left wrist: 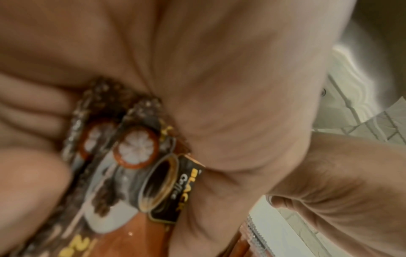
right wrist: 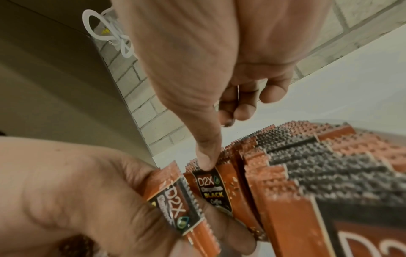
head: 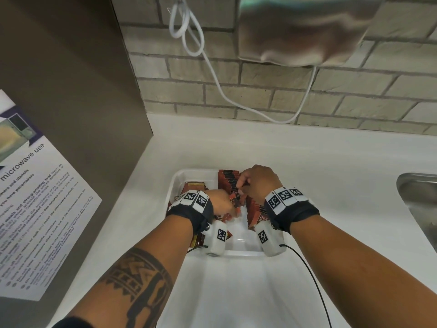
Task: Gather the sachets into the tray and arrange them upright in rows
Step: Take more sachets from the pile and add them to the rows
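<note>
Tray: my shallow white plastic tray [head: 176,179] sits on the white counter [head: 307,162], near its back edge, with a steel sink [head: 418,200] off to the right.
Standing row: a long row of orange-and-black foil coffee sachets [head: 228,179] stands on edge along the tray's right side, running from the far wall toward the near wall.
Loose sachets: a few more lie flat by the tray's left wall [head: 195,185].
Left hand: my left hand [head: 221,202] is curled round a small bundle of sachets [right wrist: 175,196], thumb across their printed faces; the wrist view shows at least two.
Right hand: my right hand [head: 257,182] has its thumb tip pressed on the top seal of one standing sachet [right wrist: 212,189], with the other fingers curled behind; I can't tell whether they pinch it.
Step in hand: as I judge it, feeding the bundle into the near end of the row.
Doing it well: hold the row back with the thumb so a gap stays open, slide the bundle in edge-down, and keep the printed faces turned one way.
Risk: if I let go early, the leaning sachets could fan over.
</note>
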Available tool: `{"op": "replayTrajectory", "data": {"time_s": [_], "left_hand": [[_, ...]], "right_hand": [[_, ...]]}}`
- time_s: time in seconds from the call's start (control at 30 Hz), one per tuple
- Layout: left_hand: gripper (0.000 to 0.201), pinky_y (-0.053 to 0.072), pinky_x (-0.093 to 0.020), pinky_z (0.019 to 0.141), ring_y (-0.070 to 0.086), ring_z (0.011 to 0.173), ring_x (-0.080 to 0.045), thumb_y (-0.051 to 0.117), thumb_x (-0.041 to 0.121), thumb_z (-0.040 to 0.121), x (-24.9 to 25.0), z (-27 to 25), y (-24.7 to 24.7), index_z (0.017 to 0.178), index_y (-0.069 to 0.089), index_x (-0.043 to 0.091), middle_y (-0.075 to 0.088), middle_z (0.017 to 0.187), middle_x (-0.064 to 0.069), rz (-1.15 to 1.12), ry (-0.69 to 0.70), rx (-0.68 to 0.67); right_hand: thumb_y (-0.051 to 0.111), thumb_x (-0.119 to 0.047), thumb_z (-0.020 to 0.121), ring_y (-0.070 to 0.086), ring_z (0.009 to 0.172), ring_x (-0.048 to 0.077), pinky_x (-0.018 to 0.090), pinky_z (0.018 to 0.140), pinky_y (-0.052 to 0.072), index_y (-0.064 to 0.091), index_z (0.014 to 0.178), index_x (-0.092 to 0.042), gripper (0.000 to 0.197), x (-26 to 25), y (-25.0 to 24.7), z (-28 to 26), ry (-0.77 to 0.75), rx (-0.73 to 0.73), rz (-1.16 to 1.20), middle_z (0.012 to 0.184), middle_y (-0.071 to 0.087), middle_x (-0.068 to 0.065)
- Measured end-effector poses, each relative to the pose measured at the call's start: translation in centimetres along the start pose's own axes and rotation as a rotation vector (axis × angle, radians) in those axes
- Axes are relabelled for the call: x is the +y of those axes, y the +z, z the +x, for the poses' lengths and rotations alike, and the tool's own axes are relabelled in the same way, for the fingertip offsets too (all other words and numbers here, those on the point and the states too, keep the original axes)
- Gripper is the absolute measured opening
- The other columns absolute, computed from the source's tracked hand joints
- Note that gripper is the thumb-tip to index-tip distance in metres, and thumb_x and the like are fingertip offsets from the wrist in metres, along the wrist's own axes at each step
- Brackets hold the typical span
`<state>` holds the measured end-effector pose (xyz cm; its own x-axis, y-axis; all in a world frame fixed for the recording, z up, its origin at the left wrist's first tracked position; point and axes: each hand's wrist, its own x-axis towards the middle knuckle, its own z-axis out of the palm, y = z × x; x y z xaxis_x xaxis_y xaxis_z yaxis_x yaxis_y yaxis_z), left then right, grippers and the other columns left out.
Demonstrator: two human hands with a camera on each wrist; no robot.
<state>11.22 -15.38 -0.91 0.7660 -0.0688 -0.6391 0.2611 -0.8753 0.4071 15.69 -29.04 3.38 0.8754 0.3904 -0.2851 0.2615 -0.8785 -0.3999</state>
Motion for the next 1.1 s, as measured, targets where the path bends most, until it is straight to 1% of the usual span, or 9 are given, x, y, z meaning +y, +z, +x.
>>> {"op": "replayTrajectory", "data": {"time_s": [0.2, 0.33, 0.5, 0.6, 0.7, 0.8, 0.9, 0.97, 1.1], "left_hand": [[0.032, 0.053, -0.034, 0.082, 0.065, 0.081, -0.025, 0.07, 0.038, 0.087, 0.0, -0.2, 0.1, 0.096, 0.074, 0.008, 0.073, 0.092, -0.007, -0.039, -0.009, 0.006], [0.034, 0.048, -0.03, 0.073, 0.06, 0.079, -0.02, 0.069, 0.038, 0.088, 0.2, -1.0, -0.1, 0.103, 0.074, 0.007, 0.069, 0.09, -0.006, -0.034, -0.005, 0.031], [0.028, 0.048, -0.031, 0.074, 0.062, 0.082, -0.022, 0.069, 0.04, 0.088, 0.0, -1.6, -0.1, 0.079, 0.07, 0.013, 0.071, 0.089, -0.006, -0.016, -0.013, 0.027], [0.029, 0.041, -0.026, 0.062, 0.057, 0.075, -0.017, 0.069, 0.037, 0.089, 0.2, -2.5, -0.4, 0.097, 0.073, 0.009, 0.068, 0.087, -0.004, 0.009, -0.01, 0.042], [0.033, 0.043, -0.024, 0.063, 0.058, 0.073, -0.014, 0.071, 0.037, 0.087, -0.1, -3.6, -1.0, 0.107, 0.075, 0.012, 0.072, 0.094, -0.002, -0.024, -0.001, 0.051], [0.028, 0.057, -0.03, 0.078, 0.067, 0.082, -0.019, 0.073, 0.017, 0.088, -1.2, -3.8, -1.0, 0.113, 0.072, 0.005, 0.074, 0.096, -0.007, -0.353, 0.058, 0.054], [0.014, 0.062, -0.033, 0.078, 0.068, 0.081, -0.019, 0.067, -0.002, 0.091, -1.5, -4.4, -0.6, 0.105, 0.07, -0.001, 0.074, 0.087, -0.004, -0.878, 0.216, 0.017], [0.013, 0.061, -0.034, 0.082, 0.068, 0.085, -0.018, 0.066, -0.003, 0.092, -1.6, -4.8, -0.6, 0.101, 0.069, 0.006, 0.074, 0.09, -0.002, -0.987, 0.31, 0.003], [0.023, 0.06, -0.035, 0.086, 0.07, 0.091, -0.017, 0.064, -0.003, 0.092, -1.6, -5.3, -0.4, 0.113, 0.065, 0.007, 0.073, 0.106, -0.005, -1.067, 0.396, -0.008]], "right_hand": [[0.073, -0.022, 0.085, 0.061, 0.101, 0.015, 0.039, 0.1, 0.047, 0.064, 0.073, -0.037, 0.021, 0.2, -0.2, 0.1, 0.001, 0.004, 0.016, 0.079, 0.053, -0.02], [0.072, -0.02, 0.086, 0.06, 0.102, 0.014, 0.038, 0.101, 0.046, 0.064, 0.073, -0.037, 0.023, 0.4, -0.4, 0.1, 0.003, 0.018, 0.039, 0.08, 0.054, -0.02], [0.069, -0.017, 0.086, 0.063, 0.101, 0.013, 0.037, 0.1, 0.048, 0.064, 0.07, -0.037, 0.026, 0.4, -0.7, 0.1, 0.024, 0.021, 0.049, 0.092, 0.066, -0.014], [0.066, -0.016, 0.087, 0.063, 0.101, 0.012, 0.035, 0.097, 0.05, 0.064, 0.072, -0.037, 0.025, 0.4, -1.0, -0.4, 0.026, 0.023, 0.065, 0.087, 0.063, -0.017], [0.063, -0.014, 0.088, 0.064, 0.094, 0.01, 0.026, 0.084, 0.052, 0.067, 0.075, -0.035, 0.025, 0.6, -1.2, -1.0, -0.01, 0.058, 0.108, 0.084, 0.064, -0.018], [0.063, -0.021, 0.089, 0.062, 0.086, 0.007, 0.015, 0.065, 0.042, 0.071, 0.084, -0.03, 0.013, 0.6, -1.2, -2.0, -0.084, 0.099, 0.193, 0.083, 0.065, -0.018], [0.071, -0.039, 0.087, 0.062, 0.084, 0.003, 0.018, 0.068, 0.043, 0.073, 0.094, -0.029, 0.012, 0.4, -1.4, -3.0, -0.149, 0.022, 0.295, 0.089, 0.07, -0.013], [0.074, -0.037, 0.086, 0.064, 0.083, 0.004, 0.019, 0.069, 0.044, 0.073, 0.094, -0.029, 0.012, 0.5, -1.5, -3.1, -0.153, 0.009, 0.361, 0.087, 0.072, -0.01], [0.076, -0.027, 0.086, 0.067, 0.084, 0.012, 0.024, 0.077, 0.05, 0.074, 0.092, -0.024, 0.007, 0.7, -2.2, -3.3, -0.155, 0.038, 0.438, 0.091, 0.075, -0.002]]}}
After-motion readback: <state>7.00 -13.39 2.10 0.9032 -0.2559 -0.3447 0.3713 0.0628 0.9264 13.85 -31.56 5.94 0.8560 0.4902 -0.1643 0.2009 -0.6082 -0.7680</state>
